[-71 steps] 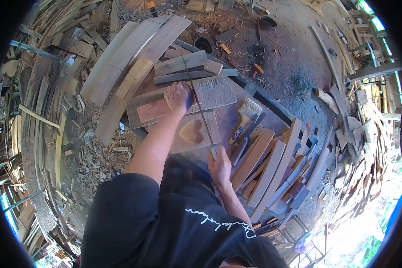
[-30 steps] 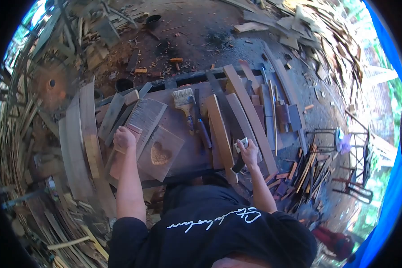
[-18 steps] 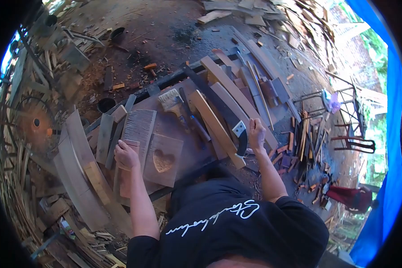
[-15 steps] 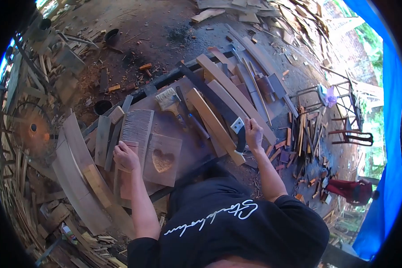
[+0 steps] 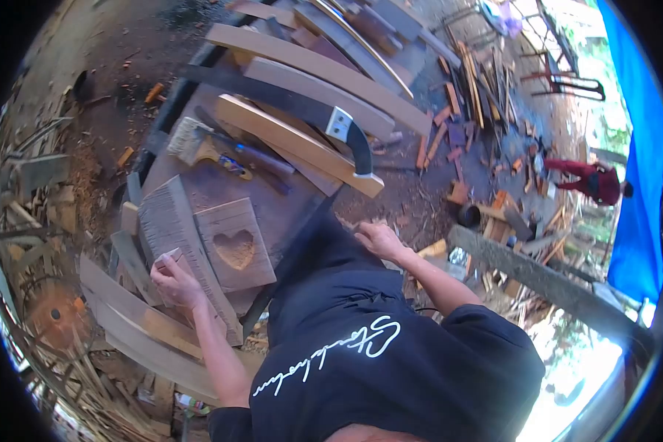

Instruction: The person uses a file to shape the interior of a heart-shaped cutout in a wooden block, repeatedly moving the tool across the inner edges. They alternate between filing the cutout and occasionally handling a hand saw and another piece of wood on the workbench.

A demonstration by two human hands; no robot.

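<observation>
My left hand is closed in a pinch on a small flat piece, pale like wood, over a long board with a rough, grooved face. Beside that board lies a square wooden block with a heart-shaped hollow. My right hand is beside my thigh, fingers loosely bent, with nothing visible in it. Farther forward, a handsaw with a dark handle rests across wooden strips. A wide paintbrush and a blue-marked tool lie between the saw and the block.
Long timber strips cover the far part of the bench. Curved boards lie at left. Wood offcuts litter the ground. A person in red is at right, near a blue tarp and a chair frame.
The view has swung, shifting the bench in the picture. My right hand has moved from beside the saw handle back toward my thigh. My left hand still pinches the small flat piece.
</observation>
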